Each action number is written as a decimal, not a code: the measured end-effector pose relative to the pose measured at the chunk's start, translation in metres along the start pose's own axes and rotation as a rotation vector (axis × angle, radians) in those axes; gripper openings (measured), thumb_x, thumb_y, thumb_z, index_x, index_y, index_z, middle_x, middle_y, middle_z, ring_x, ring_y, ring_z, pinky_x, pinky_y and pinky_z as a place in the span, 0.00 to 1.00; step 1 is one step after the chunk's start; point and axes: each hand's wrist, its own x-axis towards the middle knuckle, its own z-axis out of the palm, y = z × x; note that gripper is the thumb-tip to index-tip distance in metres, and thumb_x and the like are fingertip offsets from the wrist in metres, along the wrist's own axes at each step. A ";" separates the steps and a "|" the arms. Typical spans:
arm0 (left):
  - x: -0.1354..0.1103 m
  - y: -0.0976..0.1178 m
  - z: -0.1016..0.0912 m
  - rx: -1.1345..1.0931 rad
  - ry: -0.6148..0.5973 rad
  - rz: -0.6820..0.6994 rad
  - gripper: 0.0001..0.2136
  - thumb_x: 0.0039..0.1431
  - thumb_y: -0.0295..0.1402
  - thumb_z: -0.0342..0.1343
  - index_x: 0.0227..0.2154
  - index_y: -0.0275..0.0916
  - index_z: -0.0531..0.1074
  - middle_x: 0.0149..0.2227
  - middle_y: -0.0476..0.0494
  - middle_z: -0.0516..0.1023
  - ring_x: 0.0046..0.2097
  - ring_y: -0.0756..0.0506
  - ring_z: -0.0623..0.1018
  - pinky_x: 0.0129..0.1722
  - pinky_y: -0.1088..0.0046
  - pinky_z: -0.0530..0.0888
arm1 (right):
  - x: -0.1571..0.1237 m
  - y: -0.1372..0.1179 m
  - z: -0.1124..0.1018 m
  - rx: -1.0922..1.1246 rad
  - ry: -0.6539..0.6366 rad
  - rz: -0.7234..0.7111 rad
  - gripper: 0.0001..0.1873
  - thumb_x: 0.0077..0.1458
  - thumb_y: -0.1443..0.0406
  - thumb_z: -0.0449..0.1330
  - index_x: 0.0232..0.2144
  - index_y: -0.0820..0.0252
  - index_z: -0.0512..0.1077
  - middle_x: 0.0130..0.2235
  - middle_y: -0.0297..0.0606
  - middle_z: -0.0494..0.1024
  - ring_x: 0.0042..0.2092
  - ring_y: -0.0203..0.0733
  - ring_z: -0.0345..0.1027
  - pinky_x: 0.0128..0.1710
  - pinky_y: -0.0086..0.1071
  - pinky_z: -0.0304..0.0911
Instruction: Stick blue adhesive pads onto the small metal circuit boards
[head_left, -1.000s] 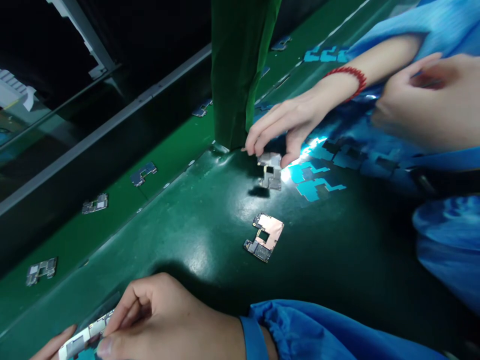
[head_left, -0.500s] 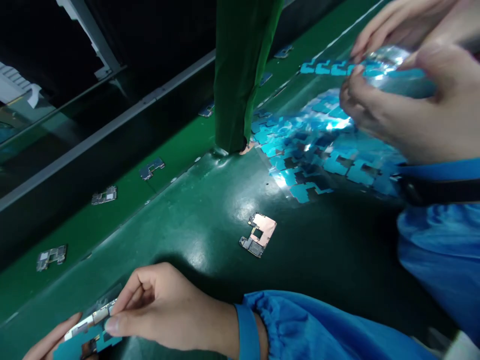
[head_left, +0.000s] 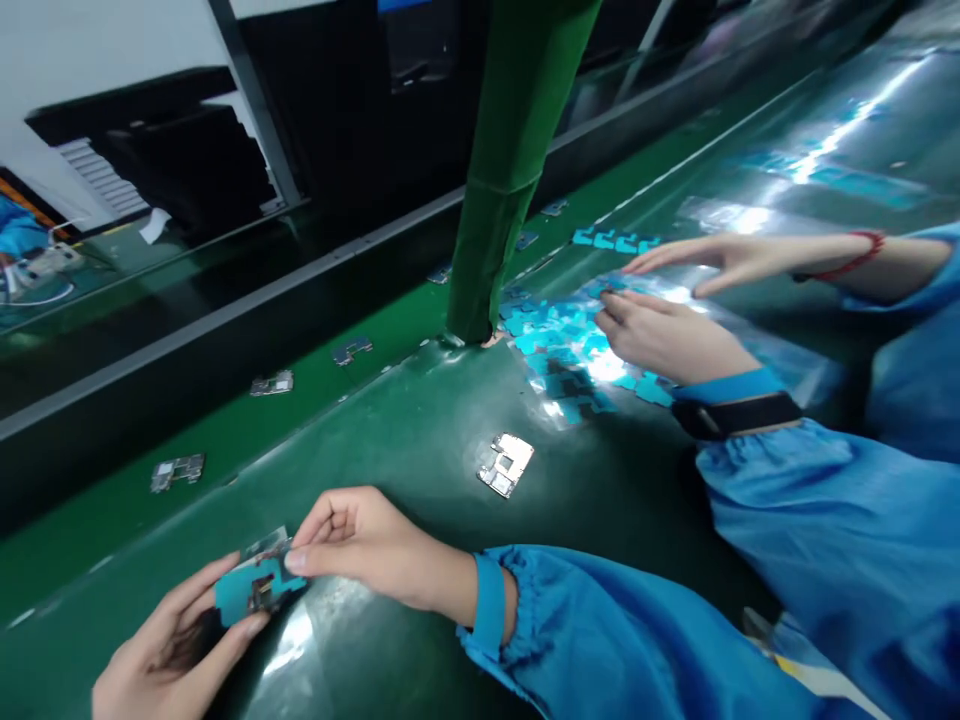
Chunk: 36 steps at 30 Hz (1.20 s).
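A green mat (head_left: 405, 430) covers the bench before you, with loose boards (head_left: 272, 383) along its far strip. Low and to your left, your left hand (head_left: 154, 650) pinches a circuit board (head_left: 262, 592) with teal film (head_left: 232, 597) on it, between thumb and fingers. Your right hand (head_left: 379, 555) has thumb and forefinger closed at its right end; you can't tell whether they grip board or film. Another board (head_left: 517, 455) lies well apart to the right.

Blue film (head_left: 234, 597) partly covers a circuit board (head_left: 262, 594) held tilted, aloft.
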 end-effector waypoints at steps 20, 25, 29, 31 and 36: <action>0.001 0.001 0.009 -0.149 -0.255 0.472 0.24 0.53 0.44 0.69 0.50 0.39 0.76 0.35 0.46 0.85 0.35 0.46 0.84 0.39 0.73 0.80 | -0.012 -0.002 -0.003 -0.538 0.081 -0.090 0.17 0.48 0.52 0.72 0.25 0.58 0.76 0.26 0.34 0.73 0.29 0.37 0.65 0.29 0.30 0.62; 0.002 0.001 0.011 -0.151 -0.205 0.542 0.23 0.54 0.46 0.68 0.50 0.39 0.76 0.34 0.46 0.85 0.34 0.48 0.83 0.39 0.74 0.81 | -0.011 0.000 -0.007 -0.566 0.085 -0.084 0.17 0.47 0.51 0.72 0.24 0.58 0.76 0.25 0.36 0.74 0.29 0.37 0.66 0.27 0.30 0.63; 0.002 0.002 0.011 -0.159 -0.200 0.561 0.23 0.54 0.45 0.68 0.50 0.39 0.76 0.35 0.46 0.85 0.34 0.47 0.83 0.39 0.73 0.81 | -0.011 0.000 -0.008 -0.559 0.089 -0.062 0.17 0.46 0.51 0.73 0.24 0.57 0.76 0.27 0.38 0.77 0.31 0.39 0.69 0.30 0.32 0.66; 0.001 0.002 0.011 -0.153 -0.209 0.549 0.23 0.55 0.46 0.68 0.50 0.40 0.76 0.35 0.46 0.85 0.34 0.47 0.83 0.38 0.73 0.81 | -0.011 0.000 -0.008 -0.560 0.088 -0.052 0.18 0.45 0.51 0.73 0.24 0.57 0.77 0.27 0.38 0.77 0.31 0.41 0.71 0.31 0.33 0.67; 0.000 0.002 0.010 -0.156 -0.236 0.519 0.24 0.55 0.46 0.68 0.51 0.40 0.76 0.36 0.46 0.85 0.34 0.47 0.84 0.38 0.73 0.81 | -0.010 0.001 -0.009 -0.548 0.096 -0.038 0.18 0.45 0.51 0.73 0.24 0.57 0.77 0.28 0.37 0.77 0.31 0.40 0.72 0.33 0.32 0.69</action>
